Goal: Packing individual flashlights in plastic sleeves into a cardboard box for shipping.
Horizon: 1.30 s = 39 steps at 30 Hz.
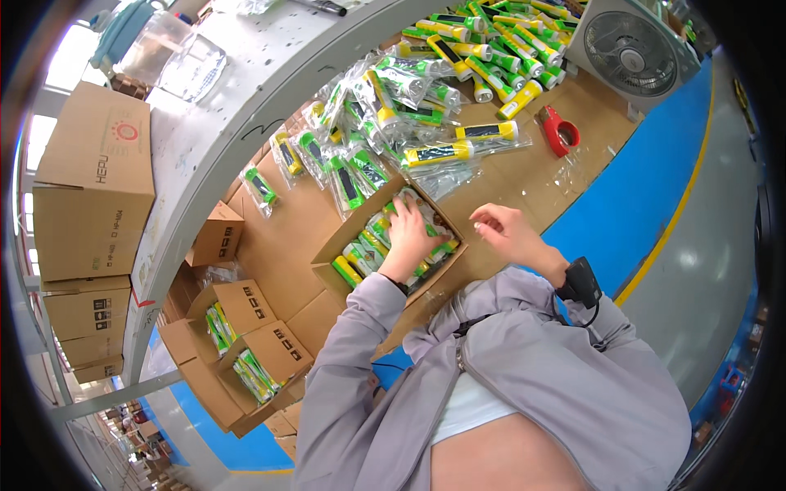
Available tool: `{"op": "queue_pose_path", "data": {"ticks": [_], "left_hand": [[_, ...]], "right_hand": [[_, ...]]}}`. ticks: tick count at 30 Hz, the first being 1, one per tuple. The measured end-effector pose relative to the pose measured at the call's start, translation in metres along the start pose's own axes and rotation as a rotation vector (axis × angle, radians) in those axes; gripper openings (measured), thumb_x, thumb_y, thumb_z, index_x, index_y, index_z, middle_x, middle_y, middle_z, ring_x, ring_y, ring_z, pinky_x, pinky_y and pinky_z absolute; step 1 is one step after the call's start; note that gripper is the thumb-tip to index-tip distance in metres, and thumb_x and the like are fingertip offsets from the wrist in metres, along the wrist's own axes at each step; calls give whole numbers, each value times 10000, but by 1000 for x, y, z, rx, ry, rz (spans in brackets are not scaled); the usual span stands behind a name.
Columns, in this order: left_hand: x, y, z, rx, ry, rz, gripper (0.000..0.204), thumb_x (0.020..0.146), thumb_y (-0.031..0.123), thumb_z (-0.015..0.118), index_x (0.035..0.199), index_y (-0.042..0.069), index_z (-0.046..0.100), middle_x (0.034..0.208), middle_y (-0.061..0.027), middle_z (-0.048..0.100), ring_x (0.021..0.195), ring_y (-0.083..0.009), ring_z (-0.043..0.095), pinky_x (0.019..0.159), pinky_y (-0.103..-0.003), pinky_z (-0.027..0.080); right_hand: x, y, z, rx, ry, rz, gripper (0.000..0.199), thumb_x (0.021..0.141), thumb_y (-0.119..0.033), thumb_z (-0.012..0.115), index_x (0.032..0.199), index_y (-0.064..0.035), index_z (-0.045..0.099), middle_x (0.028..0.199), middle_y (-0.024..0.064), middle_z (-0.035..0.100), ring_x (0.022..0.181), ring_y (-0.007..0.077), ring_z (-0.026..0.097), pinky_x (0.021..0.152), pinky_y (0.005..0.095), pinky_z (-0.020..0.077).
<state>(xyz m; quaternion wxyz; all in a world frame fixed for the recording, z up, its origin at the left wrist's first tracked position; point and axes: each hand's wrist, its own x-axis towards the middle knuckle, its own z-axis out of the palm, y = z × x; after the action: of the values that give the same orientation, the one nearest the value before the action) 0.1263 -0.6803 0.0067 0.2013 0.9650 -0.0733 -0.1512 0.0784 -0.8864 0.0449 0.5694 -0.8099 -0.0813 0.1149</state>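
My left hand (412, 239) reaches into a small open cardboard box (330, 247) on the table. Its fingers are spread and lie on green and yellow flashlights (372, 243) packed in rows; what is under the palm is hidden. Just right of the box, my right hand (514, 235) is raised with its fingers loosely bent and apart, and nothing shows in it. Beyond the box is a heap of bagged flashlights (393, 102) in clear plastic, with dark panels on their sides. Two bagged yellow flashlights (440, 153) lie close behind the box's far edge.
A red tape dispenser (561, 131) lies to the far right, near a grey box fan (630, 53). Loose flashlights (508, 49) are piled at the back. At the left, an open carton (237, 413) holds smaller boxes of flashlights. A pale shelf edge (176, 184) curves above the table's left side.
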Motion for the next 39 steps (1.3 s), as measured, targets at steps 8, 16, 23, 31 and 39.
{"op": "queue_pose_path", "data": {"ticks": [8, 16, 23, 31, 39], "left_hand": [[2, 12, 3, 341, 118, 50, 1118, 466, 621, 759, 1292, -33, 386, 1299, -257, 335, 1226, -378, 336, 951, -449, 345], [3, 6, 27, 501, 150, 29, 1139, 365, 622, 750, 1259, -12, 442, 1327, -120, 423, 1197, -261, 400, 925, -374, 340], [6, -3, 35, 423, 182, -10, 1176, 319, 574, 765, 1290, 9, 417, 1319, -85, 431, 1067, -229, 453, 852, -383, 353], [-6, 5, 6, 71, 7, -88, 655, 590, 386, 769, 1127, 68, 570, 1208, -160, 499, 1146, -314, 438, 940, -454, 353], [-145, -65, -28, 22, 802, -823, 665, 720, 296, 693, 1286, 85, 415, 1165, -179, 514, 1114, -372, 469, 887, -439, 396]], "right_hand": [[-8, 79, -41, 90, -62, 238, 197, 814, -129, 586, 956, 8, 576, 840, 82, 630, 729, 141, 591, 668, 283, 484], [29, 77, -31, 91, -303, 151, 225, 808, -145, 586, 965, 17, 588, 883, 128, 639, 797, 212, 620, 720, 318, 495], [61, 77, -2, 53, -575, 265, 587, 793, -179, 581, 1302, 20, 365, 934, 155, 611, 802, 196, 603, 685, 304, 496], [54, 47, 10, 597, -841, 566, 957, 724, 10, 546, 1444, -177, -57, 1185, 128, 418, 773, 139, 501, 621, 252, 450], [26, 50, 32, 551, -626, 480, 1041, 716, -89, 705, 1442, -133, -41, 1449, 132, 154, 1282, 218, 278, 966, 322, 374]]}}
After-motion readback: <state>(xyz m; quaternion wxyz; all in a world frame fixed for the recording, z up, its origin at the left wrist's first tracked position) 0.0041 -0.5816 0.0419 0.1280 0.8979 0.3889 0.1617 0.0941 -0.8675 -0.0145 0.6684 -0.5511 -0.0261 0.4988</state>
